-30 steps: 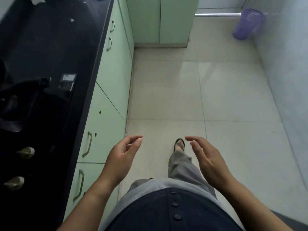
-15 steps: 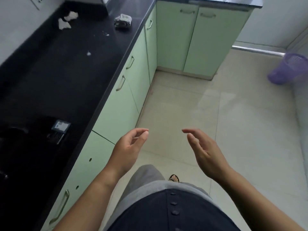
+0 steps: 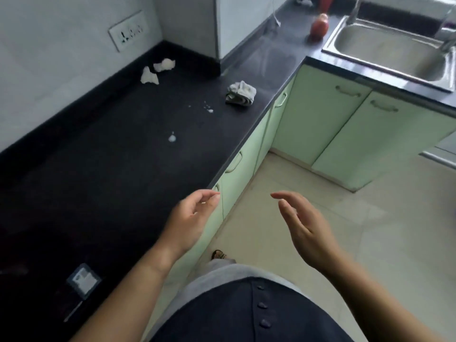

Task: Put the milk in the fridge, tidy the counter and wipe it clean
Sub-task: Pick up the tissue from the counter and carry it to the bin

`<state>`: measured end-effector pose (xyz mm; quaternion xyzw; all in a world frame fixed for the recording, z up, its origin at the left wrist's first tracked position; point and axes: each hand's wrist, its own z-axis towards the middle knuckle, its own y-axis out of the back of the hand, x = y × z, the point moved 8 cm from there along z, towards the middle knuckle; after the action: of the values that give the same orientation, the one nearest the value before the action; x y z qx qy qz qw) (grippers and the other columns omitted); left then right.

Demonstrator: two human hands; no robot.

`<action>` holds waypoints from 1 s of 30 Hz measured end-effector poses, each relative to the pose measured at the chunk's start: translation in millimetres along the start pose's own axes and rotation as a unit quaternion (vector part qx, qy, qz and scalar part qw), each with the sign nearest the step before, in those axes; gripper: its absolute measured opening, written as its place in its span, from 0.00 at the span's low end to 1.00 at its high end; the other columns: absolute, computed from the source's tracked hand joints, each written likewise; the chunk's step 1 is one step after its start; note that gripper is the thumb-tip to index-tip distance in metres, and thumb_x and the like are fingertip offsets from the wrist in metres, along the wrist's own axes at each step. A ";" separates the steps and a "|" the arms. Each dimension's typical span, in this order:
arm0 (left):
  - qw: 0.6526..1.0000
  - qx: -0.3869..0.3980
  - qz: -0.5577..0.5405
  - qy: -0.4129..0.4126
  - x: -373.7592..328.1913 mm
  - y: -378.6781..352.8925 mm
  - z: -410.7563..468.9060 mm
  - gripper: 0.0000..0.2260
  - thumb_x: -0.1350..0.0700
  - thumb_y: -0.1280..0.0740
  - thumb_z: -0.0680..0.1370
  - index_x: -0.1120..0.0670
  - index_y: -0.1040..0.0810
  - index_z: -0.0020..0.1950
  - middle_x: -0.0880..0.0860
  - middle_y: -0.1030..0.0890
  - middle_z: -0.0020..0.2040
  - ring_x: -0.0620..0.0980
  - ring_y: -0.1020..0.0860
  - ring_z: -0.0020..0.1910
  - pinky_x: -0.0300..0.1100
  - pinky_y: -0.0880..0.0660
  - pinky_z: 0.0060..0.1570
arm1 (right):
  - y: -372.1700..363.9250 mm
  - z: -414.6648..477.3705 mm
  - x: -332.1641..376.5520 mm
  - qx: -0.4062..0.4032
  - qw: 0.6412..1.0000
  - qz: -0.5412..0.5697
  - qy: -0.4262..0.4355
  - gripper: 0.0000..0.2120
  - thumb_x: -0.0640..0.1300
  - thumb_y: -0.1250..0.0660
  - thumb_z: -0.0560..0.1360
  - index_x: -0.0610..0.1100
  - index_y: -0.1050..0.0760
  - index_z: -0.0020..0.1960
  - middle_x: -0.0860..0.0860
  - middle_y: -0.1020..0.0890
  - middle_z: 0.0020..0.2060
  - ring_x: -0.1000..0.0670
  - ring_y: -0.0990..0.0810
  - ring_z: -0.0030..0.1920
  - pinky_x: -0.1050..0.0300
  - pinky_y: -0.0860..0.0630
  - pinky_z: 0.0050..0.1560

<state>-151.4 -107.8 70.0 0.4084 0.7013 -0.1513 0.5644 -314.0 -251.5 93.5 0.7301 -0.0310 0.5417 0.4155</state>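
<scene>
Both hands are held out empty with fingers loosely spread: left hand over the counter edge, right hand above the floor. A rag and spills lie well beyond.

- Counter: black stone-like slab, smooth, low sheen; pale glare near the corner.
- Rag: crumpled grey-white cloth, matt.
- Two wads: crumpled white paper or tissue, matt.
- Spots: white liquid, wet-looking.
- Sink: brushed metal, dull shine.
- Cabinet doors: pale green, smooth, satin; metal-looking handles.
- Floor: light tiles, glossy, reflective.
- Bottle: red, probably plastic; blurred.
</scene>
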 end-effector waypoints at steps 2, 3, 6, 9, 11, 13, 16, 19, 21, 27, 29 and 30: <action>1.000 -0.024 0.011 -0.015 -19.8 19.6 38.1 0.08 0.50 0.37 0.77 0.48 0.21 0.52 0.45 0.18 0.49 0.41 0.21 0.51 0.37 0.26 0.53 | -2.1 43.7 12.5 0.011 1.000 -0.001 0.020 0.19 0.58 0.49 0.76 0.53 0.27 0.59 0.64 0.25 0.52 0.71 0.30 0.55 0.78 0.35 0.51; 0.999 -0.036 0.018 -0.020 -25.8 29.0 53.9 0.08 0.49 0.36 0.77 0.47 0.20 0.52 0.44 0.18 0.49 0.40 0.22 0.51 0.36 0.27 0.52 | -5.2 63.4 17.6 0.020 0.999 -0.002 0.029 0.19 0.58 0.48 0.76 0.52 0.26 0.59 0.63 0.24 0.53 0.70 0.29 0.55 0.77 0.35 0.52; 0.996 -0.071 0.042 -0.015 -33.6 53.7 90.6 0.08 0.46 0.36 0.76 0.46 0.20 0.50 0.43 0.18 0.47 0.39 0.22 0.50 0.35 0.28 0.50 | -19.6 118.9 33.9 0.053 0.997 0.001 0.053 0.19 0.58 0.48 0.76 0.53 0.26 0.59 0.60 0.23 0.54 0.69 0.29 0.55 0.78 0.35 0.50; 0.991 -0.097 0.093 0.000 -40.9 80.3 125.9 0.08 0.46 0.35 0.75 0.46 0.21 0.51 0.43 0.19 0.48 0.38 0.22 0.48 0.32 0.29 0.46 | -38.2 177.2 54.8 0.093 0.992 -0.006 0.086 0.20 0.60 0.48 0.77 0.51 0.26 0.58 0.58 0.23 0.53 0.68 0.27 0.53 0.78 0.35 0.49; 0.982 -0.122 0.144 0.006 -45.1 106.0 153.8 0.10 0.46 0.36 0.75 0.47 0.22 0.53 0.43 0.20 0.49 0.39 0.23 0.50 0.35 0.27 0.48 | -51.4 221.5 69.7 0.118 0.987 -0.012 0.108 0.22 0.60 0.48 0.74 0.50 0.26 0.59 0.56 0.23 0.54 0.63 0.26 0.52 0.72 0.32 0.51; 0.971 -0.141 0.190 0.027 -46.4 132.2 181.6 0.12 0.44 0.37 0.75 0.46 0.23 0.54 0.42 0.21 0.51 0.42 0.23 0.52 0.41 0.26 0.51 | -65.4 269.1 83.7 0.145 0.981 -0.022 0.126 0.24 0.61 0.48 0.74 0.48 0.27 0.61 0.54 0.24 0.57 0.58 0.25 0.55 0.63 0.29 0.56; 0.952 -0.168 0.246 0.076 -41.8 165.4 219.8 0.15 0.43 0.37 0.75 0.48 0.24 0.57 0.45 0.22 0.54 0.45 0.24 0.53 0.45 0.26 0.53 | -87.9 342.6 103.2 0.187 0.969 -0.046 0.155 0.22 0.59 0.46 0.76 0.47 0.28 0.62 0.52 0.26 0.59 0.54 0.26 0.58 0.57 0.30 0.61; 0.934 -0.175 0.283 0.132 -32.4 188.5 255.6 0.17 0.42 0.39 0.75 0.48 0.25 0.59 0.46 0.24 0.56 0.46 0.25 0.53 0.46 0.26 0.53 | -107.6 409.4 123.0 0.222 0.955 -0.071 0.183 0.23 0.60 0.45 0.76 0.48 0.29 0.63 0.53 0.27 0.60 0.54 0.25 0.57 0.60 0.30 0.60; 0.925 -0.174 0.298 0.160 -24.9 201.2 282.3 0.18 0.41 0.39 0.75 0.48 0.26 0.60 0.47 0.24 0.57 0.46 0.25 0.53 0.46 0.26 0.52 | -120.9 449.6 132.6 0.248 0.945 -0.090 0.192 0.22 0.59 0.44 0.77 0.47 0.30 0.64 0.53 0.28 0.61 0.57 0.24 0.53 0.68 0.32 0.55; 0.863 -0.207 0.367 0.279 0.3 224.3 348.2 0.22 0.41 0.42 0.76 0.51 0.30 0.65 0.54 0.28 0.63 0.55 0.27 0.59 0.51 0.26 0.55 | -165.6 547.9 138.1 0.304 0.915 -0.162 0.209 0.25 0.60 0.43 0.76 0.46 0.30 0.66 0.48 0.28 0.64 0.49 0.26 0.59 0.58 0.31 0.58; 0.849 -0.226 0.374 0.297 7.5 224.8 362.9 0.22 0.42 0.42 0.77 0.52 0.32 0.67 0.55 0.29 0.65 0.55 0.28 0.61 0.52 0.27 0.55 | -185.0 570.7 134.8 0.332 0.900 -0.189 0.209 0.25 0.60 0.42 0.76 0.45 0.31 0.65 0.47 0.28 0.65 0.48 0.27 0.61 0.55 0.31 0.61; 0.845 -0.239 0.377 0.296 10.1 225.0 369.6 0.23 0.42 0.41 0.77 0.52 0.33 0.68 0.55 0.30 0.67 0.55 0.29 0.63 0.52 0.27 0.56 | -194.9 580.2 133.8 0.344 0.894 -0.198 0.208 0.25 0.60 0.42 0.76 0.45 0.31 0.65 0.47 0.28 0.65 0.47 0.27 0.61 0.55 0.31 0.62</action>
<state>262.6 -212.9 -0.6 0.5192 0.6414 0.3731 0.4240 281.5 -441.6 51.7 0.6894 0.3893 0.5645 0.2336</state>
